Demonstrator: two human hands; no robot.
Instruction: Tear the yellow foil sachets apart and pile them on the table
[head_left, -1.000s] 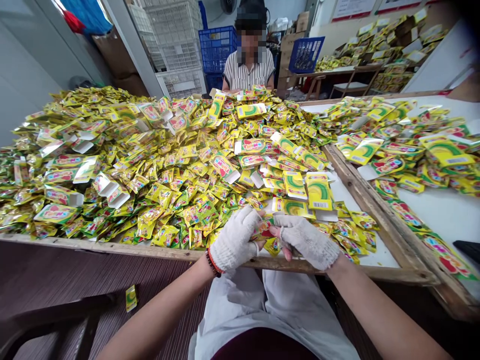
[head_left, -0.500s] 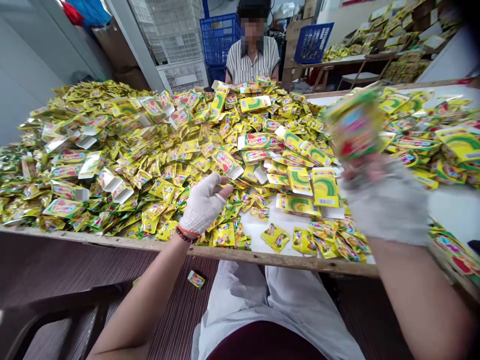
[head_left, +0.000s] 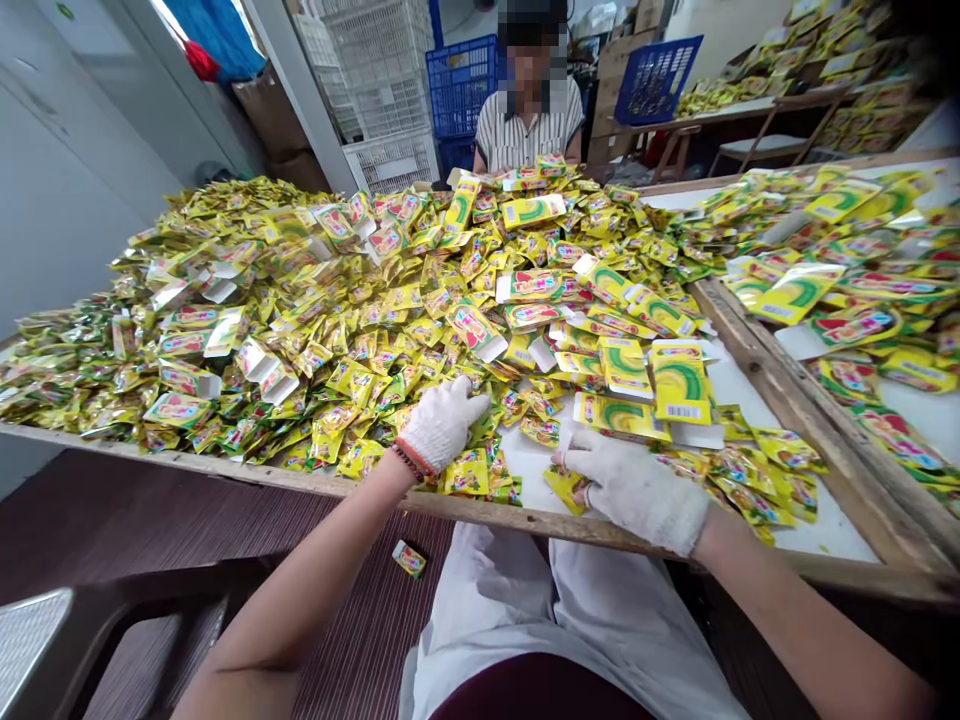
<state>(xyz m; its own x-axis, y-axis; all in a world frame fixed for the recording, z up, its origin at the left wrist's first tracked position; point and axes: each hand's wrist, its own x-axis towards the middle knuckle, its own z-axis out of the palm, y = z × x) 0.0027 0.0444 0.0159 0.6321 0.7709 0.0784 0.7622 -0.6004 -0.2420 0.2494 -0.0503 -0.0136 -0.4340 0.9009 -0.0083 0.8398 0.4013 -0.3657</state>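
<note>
My left hand [head_left: 448, 425], in a white fingerless glove, rests at the near edge of the pile of small yellow sachets [head_left: 367, 385]. Its fingers are curled in among them, and whether one is gripped is hidden. My right hand [head_left: 641, 488], gloved the same way, is low over the white tabletop by the front edge. Its thumb and fingers close on a single yellow sachet [head_left: 564, 488]. Just beyond it lie yellow cartons with a green swirl [head_left: 679, 383], some with open flaps. Loose sachets [head_left: 757, 480] lie to the right of this hand.
A wooden divider [head_left: 780, 390] splits the table; filled-looking cartons [head_left: 862, 325] lie beyond it on the right. Opposite sits a person in a striped shirt [head_left: 529, 125]. Blue crates [head_left: 461, 85] stand behind. One small carton [head_left: 409, 558] is on the floor.
My right hand has come down and left from the right side; the carton it held is gone from it, and it now grips a sachet. My left hand stays at the pile, fingers more curled.
</note>
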